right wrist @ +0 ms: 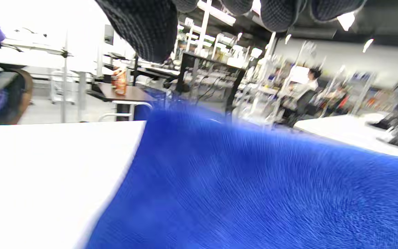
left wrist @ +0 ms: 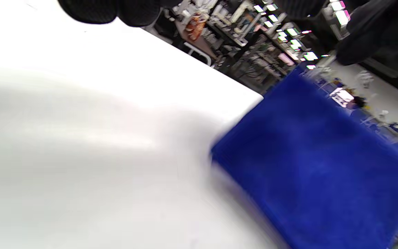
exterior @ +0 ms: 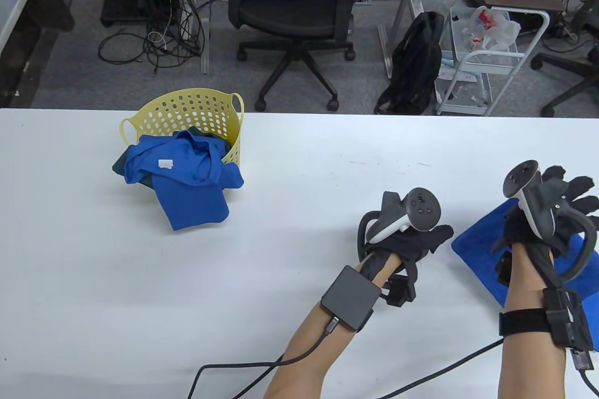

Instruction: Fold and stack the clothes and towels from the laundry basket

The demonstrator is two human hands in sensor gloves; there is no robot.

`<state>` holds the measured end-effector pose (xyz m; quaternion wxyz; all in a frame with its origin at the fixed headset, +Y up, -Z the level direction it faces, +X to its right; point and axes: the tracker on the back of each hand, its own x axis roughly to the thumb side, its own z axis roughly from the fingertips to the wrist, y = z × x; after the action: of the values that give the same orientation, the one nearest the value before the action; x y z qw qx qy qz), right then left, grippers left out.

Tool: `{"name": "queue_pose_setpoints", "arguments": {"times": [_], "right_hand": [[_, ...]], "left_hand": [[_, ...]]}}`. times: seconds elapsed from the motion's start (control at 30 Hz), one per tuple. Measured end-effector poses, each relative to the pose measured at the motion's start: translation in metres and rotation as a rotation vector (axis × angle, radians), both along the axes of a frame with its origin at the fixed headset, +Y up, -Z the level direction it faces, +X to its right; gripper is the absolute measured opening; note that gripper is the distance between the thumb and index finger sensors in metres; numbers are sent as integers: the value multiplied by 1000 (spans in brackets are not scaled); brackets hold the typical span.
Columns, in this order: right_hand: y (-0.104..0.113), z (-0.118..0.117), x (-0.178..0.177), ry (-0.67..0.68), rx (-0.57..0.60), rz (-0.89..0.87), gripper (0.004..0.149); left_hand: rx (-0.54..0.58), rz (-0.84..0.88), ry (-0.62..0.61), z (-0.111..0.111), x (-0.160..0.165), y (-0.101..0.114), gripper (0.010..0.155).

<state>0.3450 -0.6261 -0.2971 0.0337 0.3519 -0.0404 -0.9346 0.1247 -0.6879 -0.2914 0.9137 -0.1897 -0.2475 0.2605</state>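
Note:
A folded blue towel point(exterior: 479, 249) lies flat on the white table point(exterior: 281, 212) at the right. My right hand point(exterior: 572, 197) hovers over it with fingers spread, holding nothing; its fingertips point(right wrist: 147, 31) hang above the towel point(right wrist: 254, 193) in the right wrist view. Just left of the towel's edge is my left hand point(exterior: 421, 236), relaxed and empty. The towel point(left wrist: 316, 155) fills the right of the left wrist view, below the left fingertips point(left wrist: 116, 10). A yellow laundry basket point(exterior: 196, 109) lies tipped at the back left, with a blue shirt point(exterior: 187, 179) spilling out of it.
A dark green garment point(exterior: 119, 166) peeks from under the shirt by the basket. Beyond the table's far edge stand a black office chair point(exterior: 295, 1), a black backpack point(exterior: 414, 62) and a white cart point(exterior: 482, 57). Cables trail from both wrists over the front edge.

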Motion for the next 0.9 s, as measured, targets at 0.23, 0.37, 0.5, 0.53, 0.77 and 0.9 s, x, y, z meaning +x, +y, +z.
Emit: {"name": "queue_pose_setpoints", "arguments": {"times": [0.23,0.37,0.5,0.53,0.77,0.9], "right_hand": [[-35,26,-85,548,8,-183,67],[-49,53,-133,740,38,-195,65],[-69,75,-161,821,35,-216,65],[-72,78,-164,832,39,-223,64],[-106,90,-161,836,45,-273,63],[-115,87,-155,810,3,-273,63]], "left_hand": [[158,-97,80,25,-121,-12,85],[232,-197,171,45,-187,-6,78],[316,-275,294,64,-246,8,75],[336,-297,318,66,-256,12,75],[335,-468,638,62,-345,42,82],[309,-462,805,48,-382,63,92]]}}
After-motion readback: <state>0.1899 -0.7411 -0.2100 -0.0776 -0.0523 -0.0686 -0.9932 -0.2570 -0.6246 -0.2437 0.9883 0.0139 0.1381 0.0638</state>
